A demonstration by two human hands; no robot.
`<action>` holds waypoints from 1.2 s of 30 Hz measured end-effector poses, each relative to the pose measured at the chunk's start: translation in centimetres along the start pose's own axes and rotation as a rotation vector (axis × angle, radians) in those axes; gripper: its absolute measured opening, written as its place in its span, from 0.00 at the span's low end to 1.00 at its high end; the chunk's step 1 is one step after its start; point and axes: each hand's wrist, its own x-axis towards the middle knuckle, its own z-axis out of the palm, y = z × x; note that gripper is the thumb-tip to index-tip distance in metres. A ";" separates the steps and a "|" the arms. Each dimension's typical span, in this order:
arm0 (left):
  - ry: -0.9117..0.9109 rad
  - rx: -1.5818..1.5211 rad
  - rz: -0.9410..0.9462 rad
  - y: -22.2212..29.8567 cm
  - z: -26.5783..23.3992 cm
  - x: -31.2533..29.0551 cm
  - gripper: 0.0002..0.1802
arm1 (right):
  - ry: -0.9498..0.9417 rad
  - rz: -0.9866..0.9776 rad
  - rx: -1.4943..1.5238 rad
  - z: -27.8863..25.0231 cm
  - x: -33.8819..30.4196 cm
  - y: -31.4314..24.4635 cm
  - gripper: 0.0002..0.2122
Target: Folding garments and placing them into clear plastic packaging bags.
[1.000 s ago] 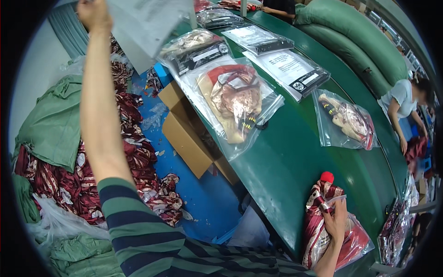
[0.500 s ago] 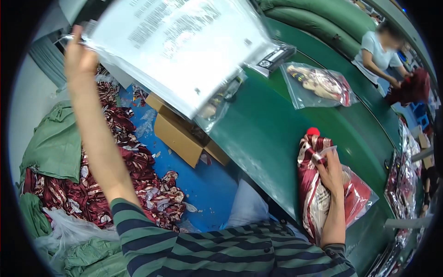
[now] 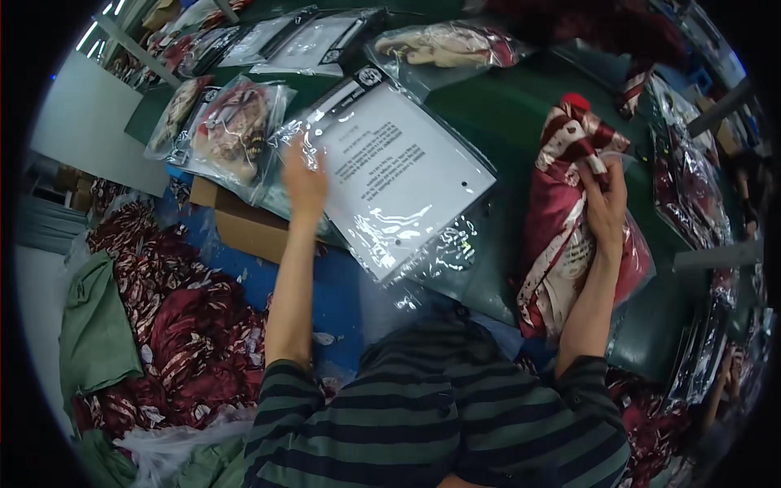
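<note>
My left hand (image 3: 305,180), slightly blurred, is closed at the left edge of a clear plastic bag (image 3: 399,175) with a white printed sheet and a dark header strip. The bag lies over the green table (image 3: 488,106), its lower corner reaching past the near edge. On the right, my right hand (image 3: 606,207) grips a folded maroon and cream satin garment (image 3: 557,211) by its upper part. A red pompom (image 3: 576,102) tops that garment. Clear plastic with red cloth (image 3: 634,256) shows beside my right wrist.
Packed bags (image 3: 232,134) sit at the table's left, and another bag (image 3: 447,47) lies at the back. A cardboard box (image 3: 248,232) stands below the near edge. Maroon garments (image 3: 195,325) are heaped on the blue floor. Grey bars (image 3: 720,256) jut in at right.
My left hand has brought the sheet bag down and rightward from its raised place at upper left. My right hand keeps its hold on the garment. The view has shifted, showing more bags at left.
</note>
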 end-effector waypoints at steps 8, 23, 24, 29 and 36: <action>-0.544 0.053 0.436 10.8 5.9 -13.5 0.24 | -0.090 0.059 0.050 -1.2 -1.3 -1.5 0.08; -0.361 -0.167 0.042 12.5 5.5 -9.8 0.10 | -0.651 -0.198 0.068 3.5 -4.2 -1.4 0.09; -0.305 -0.195 0.051 13.5 5.1 -9.1 0.10 | -0.684 -0.262 0.042 3.8 -4.4 -2.4 0.09; -0.145 -0.339 0.032 15.3 4.6 -7.3 0.09 | -0.812 -0.226 -0.251 8.0 -4.5 -4.4 0.10; -0.217 -0.543 -0.083 13.3 4.9 -7.4 0.08 | -0.689 -0.113 -0.421 19.1 -3.9 -3.1 0.12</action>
